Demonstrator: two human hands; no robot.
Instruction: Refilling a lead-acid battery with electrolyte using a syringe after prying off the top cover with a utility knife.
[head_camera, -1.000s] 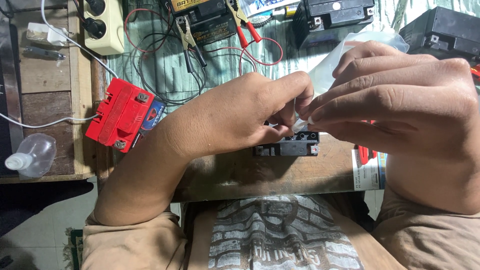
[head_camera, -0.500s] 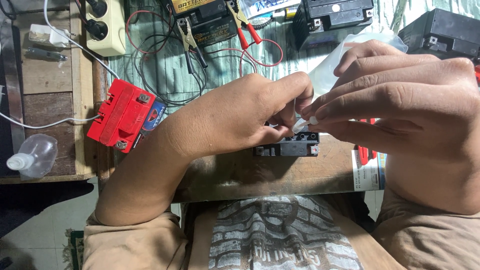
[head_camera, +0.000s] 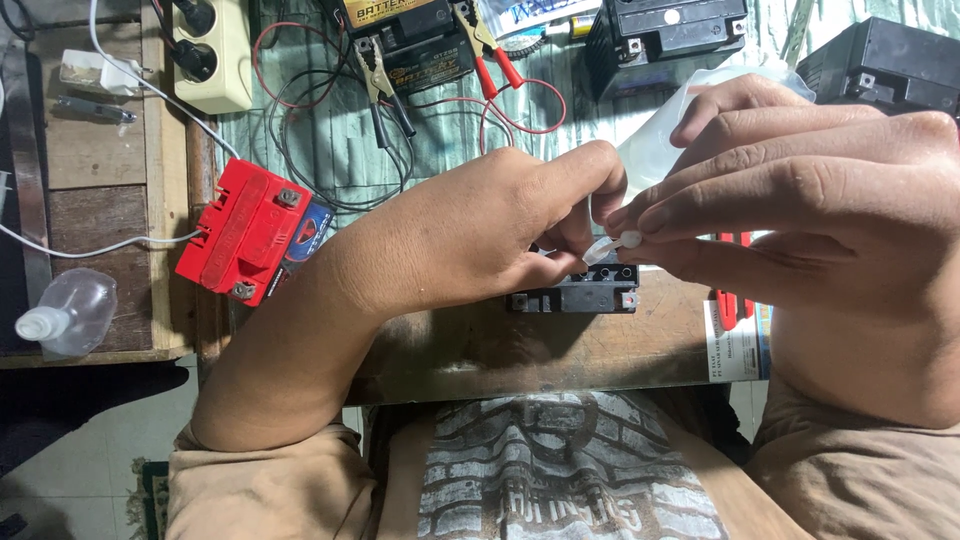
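Observation:
My left hand and my right hand meet over a small black battery that stands near the front edge of the wooden bench. The fingertips of both pinch a small white plastic piece just above the battery's top. Behind my right fingers a clear plastic bag or bottle shows, mostly hidden by the hand. The battery's far side is covered by my fingers.
A red battery lies left on the bench. A black battery with clamps and red and black leads sits at the back, beside two more black batteries. A cream power strip and a small clear bottle are at left.
Both hands stay over the small black battery; the white piece between my fingertips shows a little more now. Nothing else has moved.

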